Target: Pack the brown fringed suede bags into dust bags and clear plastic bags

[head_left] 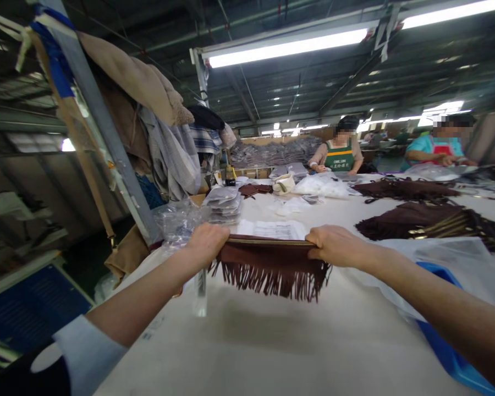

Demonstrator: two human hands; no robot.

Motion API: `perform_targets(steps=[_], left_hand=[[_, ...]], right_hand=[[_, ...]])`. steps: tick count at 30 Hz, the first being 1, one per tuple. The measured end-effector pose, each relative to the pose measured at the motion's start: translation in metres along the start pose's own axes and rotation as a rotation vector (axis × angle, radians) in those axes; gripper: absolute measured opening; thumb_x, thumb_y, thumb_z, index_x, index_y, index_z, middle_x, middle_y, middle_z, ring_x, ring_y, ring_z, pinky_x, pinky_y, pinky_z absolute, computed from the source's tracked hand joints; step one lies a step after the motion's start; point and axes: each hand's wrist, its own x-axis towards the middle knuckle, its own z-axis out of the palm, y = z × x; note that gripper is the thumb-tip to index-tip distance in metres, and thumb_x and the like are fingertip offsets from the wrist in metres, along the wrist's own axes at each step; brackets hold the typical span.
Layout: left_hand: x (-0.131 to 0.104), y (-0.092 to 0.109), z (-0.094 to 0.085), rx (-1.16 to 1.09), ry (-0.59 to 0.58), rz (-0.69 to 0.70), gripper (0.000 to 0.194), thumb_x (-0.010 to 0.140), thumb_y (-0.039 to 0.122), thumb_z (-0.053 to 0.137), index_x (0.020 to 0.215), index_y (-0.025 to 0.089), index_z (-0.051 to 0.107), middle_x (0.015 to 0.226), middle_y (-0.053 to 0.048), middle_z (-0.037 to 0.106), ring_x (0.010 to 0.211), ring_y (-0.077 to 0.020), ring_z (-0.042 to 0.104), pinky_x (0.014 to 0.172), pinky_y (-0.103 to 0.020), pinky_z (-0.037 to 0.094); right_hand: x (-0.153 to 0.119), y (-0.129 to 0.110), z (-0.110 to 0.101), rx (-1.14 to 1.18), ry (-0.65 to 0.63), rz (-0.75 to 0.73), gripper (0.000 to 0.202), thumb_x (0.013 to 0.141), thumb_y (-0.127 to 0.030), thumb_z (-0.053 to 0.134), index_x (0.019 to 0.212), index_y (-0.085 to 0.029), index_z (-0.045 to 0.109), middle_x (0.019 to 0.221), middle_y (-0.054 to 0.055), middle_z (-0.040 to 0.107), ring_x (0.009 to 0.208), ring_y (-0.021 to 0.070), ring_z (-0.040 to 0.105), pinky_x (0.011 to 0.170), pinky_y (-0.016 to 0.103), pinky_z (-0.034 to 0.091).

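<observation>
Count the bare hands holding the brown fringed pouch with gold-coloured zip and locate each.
2: the left hand grips the brown fringed pouch at its upper left corner, the right hand at the upper right.

Wearer's upper limbs and clothing. Left: pale blue-grey sleeve (88,349), plain, ending in a straight edge near the elbow; adjoining it, black cloth (22,379) bearing a rounded whitish patch (46,357). Left forearm (144,297), left hand (208,242), right forearm (421,289) and right hand (336,246): bare.
</observation>
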Motion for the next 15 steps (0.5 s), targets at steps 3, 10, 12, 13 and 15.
perform_targets(steps=[3, 10, 12, 13, 15], left_hand=[[0.0, 0.002, 0.01, 0.112, 0.161, 0.034, 0.027, 0.079, 0.0, 0.043, 0.101, 0.002, 0.058, 0.096, -0.022, 0.064, 0.094, -0.0291, 0.061, 0.086, -0.043, 0.044], [-0.053, 0.071, 0.153, 0.355, 0.543, 0.162, 0.034, 0.075, 0.001, 0.039, 0.102, -0.001, 0.061, 0.097, -0.022, 0.066, 0.091, -0.0257, 0.064, 0.086, -0.041, 0.046], [-0.078, 0.097, 0.195, 0.281, 0.615, 0.131, 0.035, 0.077, 0.007, 0.037, 0.101, 0.003, 0.062, 0.101, -0.019, 0.066, 0.095, -0.0262, 0.062, 0.088, -0.041, 0.044], [-0.089, 0.107, 0.21, 0.256, 0.636, 0.108, 0.037, 0.078, 0.011, 0.036, 0.104, 0.003, 0.061, 0.105, -0.02, 0.065, 0.099, -0.0271, 0.061, 0.09, -0.042, 0.044], [-0.106, 0.121, 0.23, 0.208, 0.659, 0.065, 0.043, 0.08, 0.014, 0.034, 0.116, 0.002, 0.053, 0.11, -0.02, 0.062, 0.103, -0.0284, 0.059, 0.091, -0.043, 0.043]], right_hand=[[-0.003, 0.0, 0.008, -0.082, 0.101, -0.005, 0.018, 0.08, -0.016, 0.048, 0.084, -0.016, 0.065, 0.088, 0.008, 0.063, 0.085, 0.0209, 0.059, 0.064, 0.026, 0.039], [-0.058, -0.016, 0.16, -0.27, 0.741, -0.203, 0.038, 0.076, 0.004, 0.036, 0.09, -0.016, 0.064, 0.092, 0.008, 0.065, 0.09, 0.0197, 0.057, 0.079, 0.031, 0.045], [-0.082, -0.022, 0.208, -0.274, 0.824, -0.219, 0.043, 0.074, 0.007, 0.034, 0.098, -0.016, 0.062, 0.097, 0.006, 0.065, 0.097, 0.0188, 0.055, 0.085, 0.031, 0.043], [-0.092, -0.025, 0.225, -0.267, 0.831, -0.204, 0.045, 0.073, 0.008, 0.033, 0.099, -0.015, 0.061, 0.096, 0.005, 0.066, 0.095, 0.0185, 0.056, 0.084, 0.03, 0.043], [-0.107, -0.028, 0.245, -0.241, 0.764, -0.179, 0.045, 0.072, 0.008, 0.033, 0.102, -0.014, 0.06, 0.092, 0.004, 0.066, 0.089, 0.0178, 0.057, 0.08, 0.029, 0.045]])
